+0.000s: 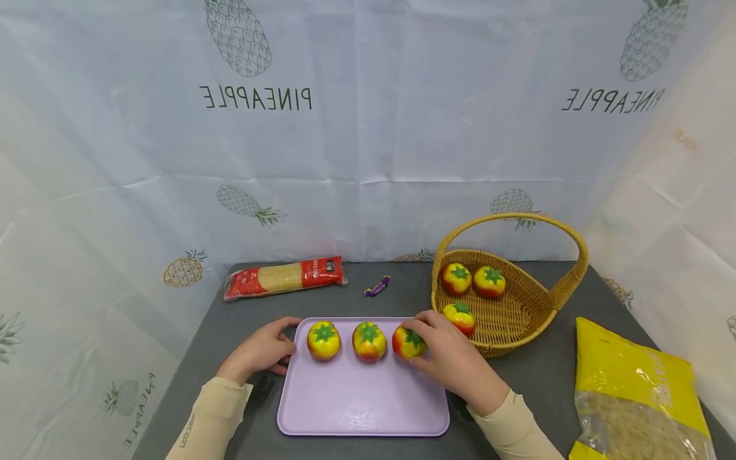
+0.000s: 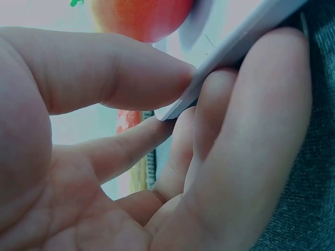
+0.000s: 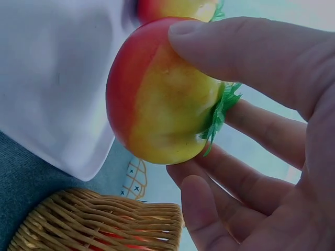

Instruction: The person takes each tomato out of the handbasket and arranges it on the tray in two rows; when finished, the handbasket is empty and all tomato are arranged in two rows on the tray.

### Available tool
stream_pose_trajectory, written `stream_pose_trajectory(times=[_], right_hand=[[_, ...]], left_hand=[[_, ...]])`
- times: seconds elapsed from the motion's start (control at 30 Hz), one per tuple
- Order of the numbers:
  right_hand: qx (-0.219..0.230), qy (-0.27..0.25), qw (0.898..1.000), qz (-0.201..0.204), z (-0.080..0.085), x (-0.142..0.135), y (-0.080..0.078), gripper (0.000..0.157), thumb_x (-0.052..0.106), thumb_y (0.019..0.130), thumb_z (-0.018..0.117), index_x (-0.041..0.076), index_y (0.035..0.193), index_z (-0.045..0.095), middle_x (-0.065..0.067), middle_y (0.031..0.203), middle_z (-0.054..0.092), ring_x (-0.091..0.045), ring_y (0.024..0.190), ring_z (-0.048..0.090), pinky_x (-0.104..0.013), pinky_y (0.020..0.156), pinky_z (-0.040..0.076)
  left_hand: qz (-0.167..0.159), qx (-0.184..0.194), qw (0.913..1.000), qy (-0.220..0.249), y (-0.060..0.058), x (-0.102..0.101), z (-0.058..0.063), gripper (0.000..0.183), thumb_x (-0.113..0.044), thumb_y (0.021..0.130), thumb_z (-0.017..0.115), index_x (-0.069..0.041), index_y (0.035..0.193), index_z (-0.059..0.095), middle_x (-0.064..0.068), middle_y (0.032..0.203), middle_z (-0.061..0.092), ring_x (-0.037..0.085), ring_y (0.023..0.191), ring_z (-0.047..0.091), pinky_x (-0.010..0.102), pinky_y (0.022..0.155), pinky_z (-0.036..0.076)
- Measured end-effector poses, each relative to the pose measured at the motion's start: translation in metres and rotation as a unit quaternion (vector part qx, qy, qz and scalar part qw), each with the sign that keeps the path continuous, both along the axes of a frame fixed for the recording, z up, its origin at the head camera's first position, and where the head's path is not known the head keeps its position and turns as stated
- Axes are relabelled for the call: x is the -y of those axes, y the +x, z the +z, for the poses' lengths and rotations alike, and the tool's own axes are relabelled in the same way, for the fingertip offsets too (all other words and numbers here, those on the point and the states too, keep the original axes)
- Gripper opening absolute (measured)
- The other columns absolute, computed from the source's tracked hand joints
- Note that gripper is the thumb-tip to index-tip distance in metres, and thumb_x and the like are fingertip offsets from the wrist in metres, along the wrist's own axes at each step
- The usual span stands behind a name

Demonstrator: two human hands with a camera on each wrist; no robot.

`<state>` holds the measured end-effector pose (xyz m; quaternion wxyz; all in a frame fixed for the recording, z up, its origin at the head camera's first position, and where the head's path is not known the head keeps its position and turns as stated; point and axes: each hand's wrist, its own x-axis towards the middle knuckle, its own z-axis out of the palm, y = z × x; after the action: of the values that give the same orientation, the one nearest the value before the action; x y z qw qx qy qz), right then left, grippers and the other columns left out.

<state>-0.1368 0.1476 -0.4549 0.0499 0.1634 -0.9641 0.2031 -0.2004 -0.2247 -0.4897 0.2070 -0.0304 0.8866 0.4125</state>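
My right hand holds a red-and-yellow toy fruit with a green leafy top, between thumb and fingers. That fruit is at the upper right corner of a lilac tray. Two more such fruits, one at the tray's upper left and one at its upper middle, sit in a row with it. At the tray's left edge, my left hand pinches the rim, with the thumb on top and the other fingers along the outside and underneath.
A wicker basket with a tall handle stands right of the tray, holding several similar fruits. Behind the tray lie a red packet of noodles and a small purple-wrapped candy. A yellow bag lies at the right.
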Motion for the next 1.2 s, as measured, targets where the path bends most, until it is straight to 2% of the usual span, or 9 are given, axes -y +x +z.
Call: stream_pose_trajectory(times=[0.23,0.57,0.73,1.2], right_hand=[[0.004,0.008,1.0,0.007,-0.005,0.0,0.0,0.057,0.021,0.079,0.097,0.02,0.131,0.074,-0.001,0.125,0.066,-0.018,0.113,0.065,-0.041,0.1,0.064],[0.021,0.023,0.999,-0.013,-0.009,0.002,-0.002,0.055,0.023,0.079,0.097,0.022,0.13,0.076,-0.001,0.125,0.067,-0.019,0.114,0.066,-0.044,0.1,0.064],[0.022,0.025,0.999,-0.009,-0.011,0.002,-0.002,0.054,0.023,0.08,0.096,0.02,0.13,0.076,-0.002,0.124,0.067,-0.019,0.112,0.065,-0.044,0.1,0.064],[-0.011,0.034,0.999,0.005,-0.013,0.001,-0.003,0.052,0.024,0.082,0.095,0.019,0.129,0.076,-0.003,0.123,0.067,-0.018,0.108,0.065,-0.041,0.098,0.064]], left_hand=[[0.004,0.005,1.0,0.004,0.002,0.001,-0.002,0.067,-0.011,0.094,0.072,-0.014,0.157,0.052,0.014,0.1,0.063,0.026,0.082,0.064,0.036,0.066,0.067],[0.004,0.008,1.0,0.001,0.003,-0.001,-0.001,0.065,-0.011,0.094,0.071,-0.014,0.157,0.052,0.014,0.102,0.064,0.026,0.083,0.064,0.037,0.067,0.067],[0.004,0.008,1.0,0.003,0.002,-0.001,-0.002,0.065,-0.01,0.094,0.071,-0.014,0.156,0.053,0.014,0.101,0.064,0.026,0.083,0.064,0.036,0.067,0.067],[-0.001,0.004,1.0,-0.001,0.0,-0.001,0.0,0.066,-0.011,0.094,0.072,-0.014,0.157,0.052,0.014,0.101,0.064,0.026,0.083,0.064,0.036,0.067,0.067]])
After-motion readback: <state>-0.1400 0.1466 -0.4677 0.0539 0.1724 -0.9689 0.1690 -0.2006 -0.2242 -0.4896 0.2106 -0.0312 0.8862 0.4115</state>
